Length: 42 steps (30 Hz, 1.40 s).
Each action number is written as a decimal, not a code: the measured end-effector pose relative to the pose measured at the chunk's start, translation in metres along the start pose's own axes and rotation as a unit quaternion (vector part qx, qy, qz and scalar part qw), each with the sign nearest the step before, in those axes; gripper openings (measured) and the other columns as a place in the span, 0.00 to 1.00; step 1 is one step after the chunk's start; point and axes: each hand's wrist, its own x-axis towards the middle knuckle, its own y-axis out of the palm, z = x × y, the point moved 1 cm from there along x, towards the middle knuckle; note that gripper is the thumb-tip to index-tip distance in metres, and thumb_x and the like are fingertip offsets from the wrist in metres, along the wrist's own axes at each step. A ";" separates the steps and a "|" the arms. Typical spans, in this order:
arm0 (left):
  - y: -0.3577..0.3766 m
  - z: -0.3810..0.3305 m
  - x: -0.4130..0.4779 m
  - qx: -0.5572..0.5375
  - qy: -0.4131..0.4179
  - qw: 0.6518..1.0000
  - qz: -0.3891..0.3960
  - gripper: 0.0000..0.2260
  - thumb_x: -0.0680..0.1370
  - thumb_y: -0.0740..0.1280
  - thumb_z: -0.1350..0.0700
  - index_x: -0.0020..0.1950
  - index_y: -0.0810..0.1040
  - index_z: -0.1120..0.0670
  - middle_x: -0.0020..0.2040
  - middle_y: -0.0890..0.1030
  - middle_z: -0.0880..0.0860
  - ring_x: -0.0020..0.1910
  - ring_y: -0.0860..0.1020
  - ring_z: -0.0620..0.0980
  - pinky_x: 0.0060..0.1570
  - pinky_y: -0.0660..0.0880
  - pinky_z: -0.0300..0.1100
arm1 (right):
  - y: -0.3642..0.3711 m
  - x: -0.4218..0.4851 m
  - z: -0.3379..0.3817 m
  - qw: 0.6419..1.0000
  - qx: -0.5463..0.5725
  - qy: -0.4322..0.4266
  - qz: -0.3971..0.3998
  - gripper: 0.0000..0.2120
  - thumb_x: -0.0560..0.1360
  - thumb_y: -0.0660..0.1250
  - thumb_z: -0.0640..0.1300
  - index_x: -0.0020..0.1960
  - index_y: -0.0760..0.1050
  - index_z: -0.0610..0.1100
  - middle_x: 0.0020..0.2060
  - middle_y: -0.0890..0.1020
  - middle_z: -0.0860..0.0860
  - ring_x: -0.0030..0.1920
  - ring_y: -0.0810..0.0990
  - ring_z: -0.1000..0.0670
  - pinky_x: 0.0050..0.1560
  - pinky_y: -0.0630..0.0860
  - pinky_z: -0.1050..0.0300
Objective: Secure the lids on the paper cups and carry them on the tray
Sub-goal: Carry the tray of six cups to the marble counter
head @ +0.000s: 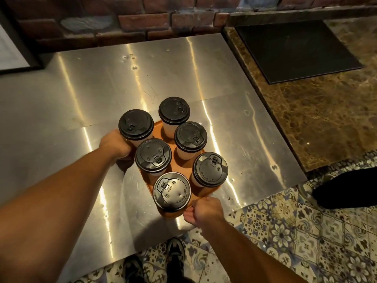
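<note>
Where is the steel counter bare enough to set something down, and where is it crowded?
Bare steel counter lies between the cups and the brick wall, and left of the left hand. Crowded: the tray, six cups packed close.

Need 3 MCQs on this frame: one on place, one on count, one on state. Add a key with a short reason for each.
1. Where does the right hand grip the tray?
A) far edge
B) near edge, beside the nearest cup
C) left edge

2. How many cups stand on the tray?
A) four
B) five
C) six

3. What state are the lids in?
A) all on
B) one missing
C) all off

Key:
1 B, its fingers curl round the near rim right by the nearest cup.
2 C, six black tops can be counted.
3 A, every cup shows a black lid and no open mouth is in view.
</note>
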 end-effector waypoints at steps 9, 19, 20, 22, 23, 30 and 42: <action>-0.015 0.061 -0.040 -0.150 -0.114 0.981 0.036 0.10 0.72 0.79 0.66 0.50 0.85 0.57 0.46 0.87 0.59 0.45 0.87 0.61 0.48 0.86 0.59 | -0.009 -0.017 0.016 0.971 -0.216 -0.094 -0.053 0.08 0.79 0.66 0.33 0.45 0.82 0.36 0.30 0.84 0.41 0.26 0.81 0.45 0.26 0.75 0.58; -0.014 0.124 -0.087 -0.196 -0.203 0.959 0.031 0.05 0.78 0.74 0.64 0.50 0.83 0.66 0.43 0.87 0.64 0.43 0.88 0.64 0.53 0.85 0.60 | -0.007 -0.019 0.034 0.902 -0.370 -0.202 -0.094 0.04 0.74 0.74 0.42 0.43 0.81 0.42 0.38 0.85 0.44 0.40 0.84 0.42 0.45 0.86 0.46; -0.012 0.130 -0.093 -0.221 -0.221 0.949 0.033 0.05 0.78 0.74 0.66 0.50 0.83 0.68 0.43 0.87 0.66 0.40 0.87 0.64 0.52 0.85 0.59 | -0.007 -0.019 0.036 0.902 -0.368 -0.203 -0.095 0.05 0.73 0.74 0.41 0.41 0.81 0.41 0.37 0.85 0.44 0.38 0.83 0.43 0.43 0.84 0.48; -0.006 0.142 -0.105 -0.264 -0.251 0.931 0.037 0.04 0.79 0.72 0.68 0.49 0.83 0.70 0.42 0.86 0.67 0.36 0.86 0.62 0.53 0.85 0.58 | -0.006 -0.019 0.039 0.898 -0.375 -0.207 -0.095 0.02 0.72 0.74 0.38 0.41 0.82 0.39 0.36 0.84 0.42 0.36 0.80 0.42 0.39 0.79 0.51; -0.003 0.146 -0.111 -0.275 -0.260 0.925 0.043 0.04 0.79 0.71 0.68 0.49 0.83 0.70 0.42 0.86 0.67 0.35 0.84 0.61 0.56 0.84 0.59 | -0.006 -0.018 0.041 0.898 -0.377 -0.208 -0.092 0.02 0.72 0.74 0.37 0.42 0.82 0.39 0.38 0.85 0.41 0.37 0.81 0.40 0.39 0.79 0.50; 0.015 0.180 -0.163 -0.324 -0.324 0.887 0.052 0.06 0.77 0.74 0.67 0.47 0.85 0.71 0.39 0.86 0.67 0.33 0.83 0.58 0.49 0.84 0.57 | 0.005 -0.015 0.055 0.926 -0.309 -0.214 -0.036 0.02 0.76 0.75 0.39 0.47 0.85 0.40 0.45 0.88 0.40 0.50 0.86 0.37 0.57 0.85 0.40; 0.023 0.198 -0.206 -0.382 -0.326 0.863 0.050 0.01 0.75 0.76 0.69 0.44 0.86 0.68 0.43 0.87 0.65 0.32 0.84 0.55 0.41 0.85 0.48 | 0.027 -0.030 0.062 0.942 -0.253 -0.219 0.027 0.05 0.76 0.74 0.37 0.42 0.87 0.40 0.31 0.85 0.42 0.31 0.81 0.42 0.29 0.76 0.57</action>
